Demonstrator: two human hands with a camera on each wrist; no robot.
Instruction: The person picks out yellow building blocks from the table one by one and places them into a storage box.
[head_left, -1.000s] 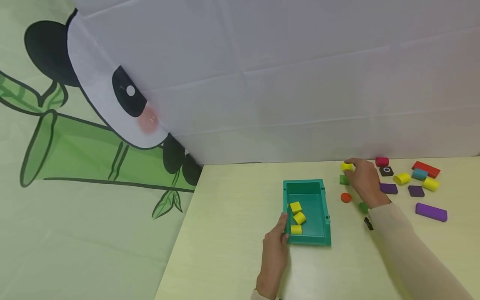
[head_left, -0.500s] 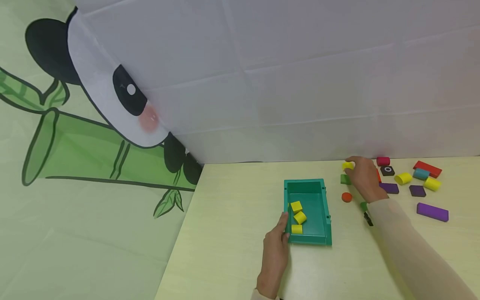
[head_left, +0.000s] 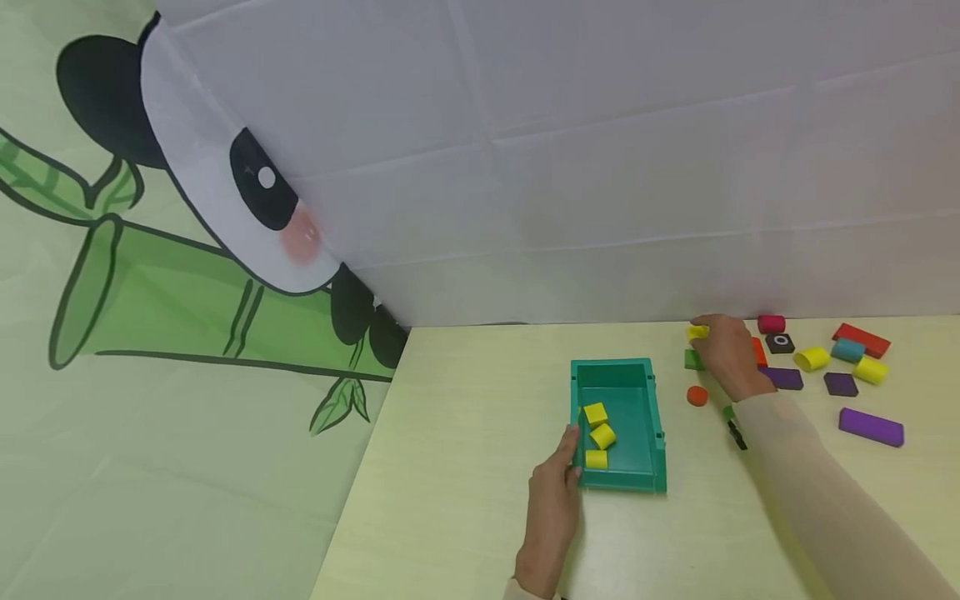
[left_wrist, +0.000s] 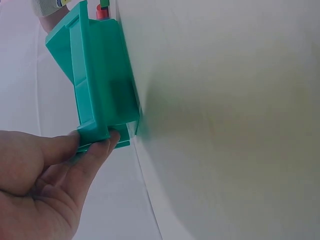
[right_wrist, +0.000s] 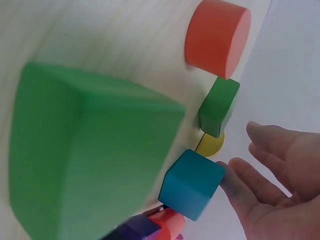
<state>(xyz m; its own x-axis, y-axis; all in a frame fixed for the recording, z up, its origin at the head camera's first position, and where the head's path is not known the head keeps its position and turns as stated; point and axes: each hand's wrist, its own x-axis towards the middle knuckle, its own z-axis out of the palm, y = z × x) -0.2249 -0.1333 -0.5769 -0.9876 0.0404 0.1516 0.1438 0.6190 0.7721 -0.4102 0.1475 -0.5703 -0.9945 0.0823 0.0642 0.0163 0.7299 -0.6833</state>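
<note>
My left hand (head_left: 551, 504) grips the near left rim of a teal-green plastic bin (head_left: 636, 417); in the left wrist view its thumb and fingers pinch the corner. Several yellow blocks (head_left: 602, 436) lie inside the bin. My right hand (head_left: 726, 357) is at the back of the table, beside a yellow block (head_left: 697, 332). In the right wrist view its thumb and fingers are spread apart, with that yellow block (right_wrist: 212, 145) just beyond them and a blue cube (right_wrist: 194, 181) close to the fingertips. The hand partly hides the pieces under it in the head view.
An orange round piece (head_left: 697, 396) and a green block (head_left: 693, 360) lie left of the right hand. To its right are purple (head_left: 872, 427), red (head_left: 861, 340), yellow (head_left: 871, 370) and blue (head_left: 848, 350) blocks. A white sheet (head_left: 600, 167) hangs behind the table.
My right hand stays by the yellow block with almost no movement. The left hand keeps its grip on the bin. The whole head view has shifted slightly.
</note>
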